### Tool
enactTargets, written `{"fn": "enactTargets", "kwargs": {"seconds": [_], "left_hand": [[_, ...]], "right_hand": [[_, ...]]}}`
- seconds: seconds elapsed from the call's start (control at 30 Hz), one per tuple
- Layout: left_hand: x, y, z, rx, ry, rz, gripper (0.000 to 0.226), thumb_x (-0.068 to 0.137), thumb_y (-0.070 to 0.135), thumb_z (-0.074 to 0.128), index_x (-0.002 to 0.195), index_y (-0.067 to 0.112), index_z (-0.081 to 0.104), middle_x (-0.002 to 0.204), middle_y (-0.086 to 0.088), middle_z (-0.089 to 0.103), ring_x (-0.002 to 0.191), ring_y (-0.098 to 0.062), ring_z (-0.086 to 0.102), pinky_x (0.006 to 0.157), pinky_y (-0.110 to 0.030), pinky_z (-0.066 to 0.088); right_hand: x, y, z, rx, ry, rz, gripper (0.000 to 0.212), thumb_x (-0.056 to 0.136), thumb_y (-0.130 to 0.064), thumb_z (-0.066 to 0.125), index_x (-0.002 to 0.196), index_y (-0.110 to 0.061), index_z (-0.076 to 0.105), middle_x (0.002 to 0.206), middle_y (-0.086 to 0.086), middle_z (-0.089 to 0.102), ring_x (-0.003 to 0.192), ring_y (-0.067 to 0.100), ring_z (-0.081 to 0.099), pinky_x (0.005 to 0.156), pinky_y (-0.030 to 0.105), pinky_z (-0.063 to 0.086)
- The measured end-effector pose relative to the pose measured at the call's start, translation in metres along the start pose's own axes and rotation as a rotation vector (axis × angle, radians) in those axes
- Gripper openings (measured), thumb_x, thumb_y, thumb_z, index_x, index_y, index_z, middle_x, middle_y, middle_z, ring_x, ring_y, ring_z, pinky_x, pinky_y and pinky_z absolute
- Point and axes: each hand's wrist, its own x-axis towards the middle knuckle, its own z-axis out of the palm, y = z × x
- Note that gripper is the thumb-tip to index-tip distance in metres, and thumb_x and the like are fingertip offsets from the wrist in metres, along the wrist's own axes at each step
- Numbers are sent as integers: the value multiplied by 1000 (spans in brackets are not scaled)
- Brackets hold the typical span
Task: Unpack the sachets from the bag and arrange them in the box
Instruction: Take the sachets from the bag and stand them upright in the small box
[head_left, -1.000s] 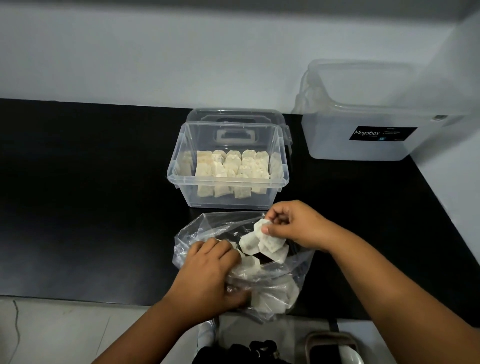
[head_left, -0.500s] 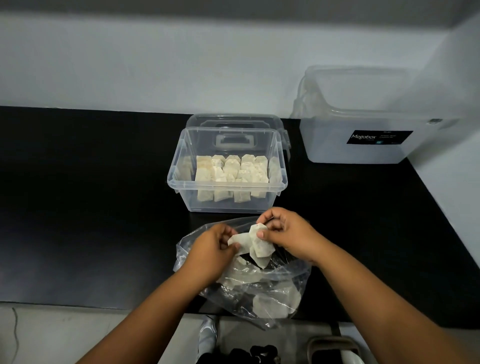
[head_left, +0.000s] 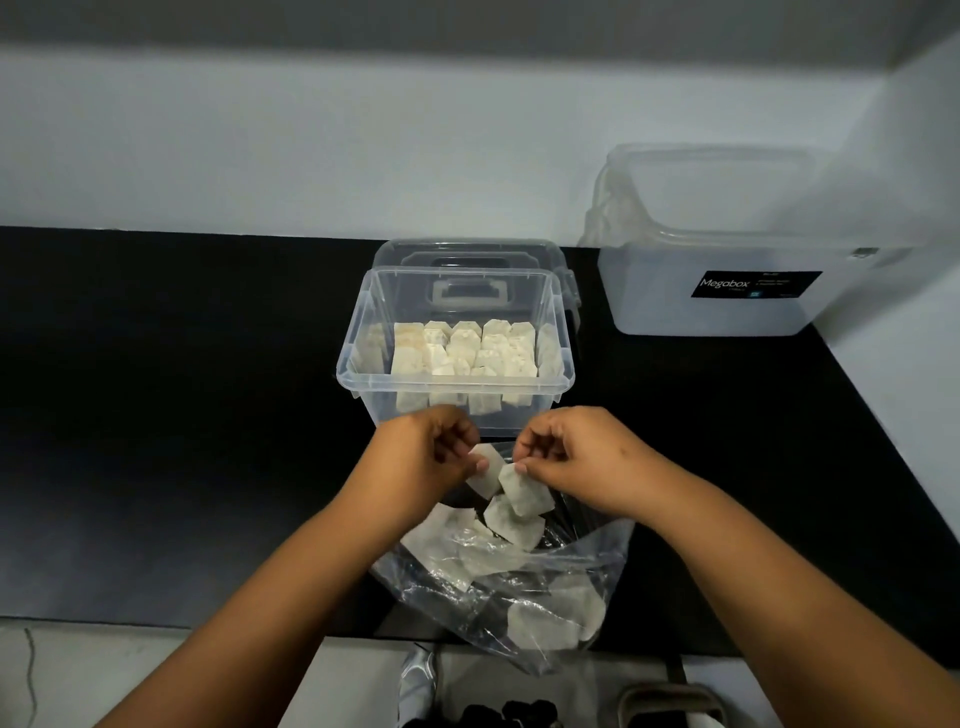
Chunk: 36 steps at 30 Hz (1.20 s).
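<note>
Clear plastic and white sachets on a black counter.

The left hand (head_left: 426, 457) pinches one white sachet (head_left: 485, 470); beside it the right hand (head_left: 566, 457) pinches a small cluster of sachets (head_left: 522, 501), both above the open clear bag (head_left: 519, 587). Behind them the clear box (head_left: 454, 382) holds upright rows of sachets; a larger tub (head_left: 717, 260) stands far right.

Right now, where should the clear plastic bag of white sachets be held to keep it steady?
By the crumpled upper rim of the clear plastic bag, from the right side: the mouth gapes toward the clear storage box, and sachets weigh down its near end.
</note>
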Motion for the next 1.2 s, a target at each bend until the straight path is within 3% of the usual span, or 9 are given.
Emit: {"fn": "enactTargets", "kwargs": {"seconds": [0.17,0.37,0.47,0.63,0.73,0.87,1.0,1.2], "left_hand": [[16,31,-34,91,32,132,6,78,22,78,80,22,72,72,10,69,68,-1,64,62,-10,49],[43,57,-78,205,126,265,6,85,21,70,88,26,72,78,14,67,75,3,61,66,-7,43],[58,61,-98,266,161,299,6,87,22,67,91,26,71,83,12,68,77,-1,61,67,-13,45],[87,47,-117,368,107,299,6,87,21,66,88,26,67,86,12,67,77,-6,61,68,-25,49],[102,31,-115,467,22,277,7,88,21,64,88,28,62,87,12,63,81,-8,60,68,-25,47],[114,13,-110,513,-58,245,3,88,22,64,91,22,65,88,8,66,81,-10,62,77,-36,54],[118,4,-117,531,-35,245,3,88,23,64,90,24,65,87,9,66,80,-12,61,74,-36,54],[118,1,-146,479,48,239,5,87,22,66,91,24,67,88,10,65,82,-10,61,76,-32,52]], "right_hand": [[8,-24,-32,28,32,-81,4,83,-17,74,84,-19,71,74,-11,67,64,-7,58,60,8,46],[37,-49,-69,9,104,-169,5,82,-18,75,83,-18,70,77,-3,70,61,-3,57,64,17,49],[54,-60,-86,33,148,-186,5,82,-15,74,81,-17,69,76,1,70,64,4,60,65,26,51],[83,-64,-99,25,194,-138,4,84,-11,72,86,-11,68,76,3,72,70,14,70,69,27,56],[104,-57,-89,-138,89,-60,5,83,-9,69,83,-13,68,71,1,73,67,10,70,71,27,56],[130,-50,-64,-234,-101,57,9,87,-7,63,85,-15,66,67,-6,70,65,4,69,66,24,54],[153,-52,-38,-79,-254,98,7,90,-1,61,96,-1,65,79,2,71,73,16,73,75,32,61],[187,-56,-7,176,-368,212,6,89,2,63,94,-1,64,81,6,69,73,17,71,71,26,58]]}}
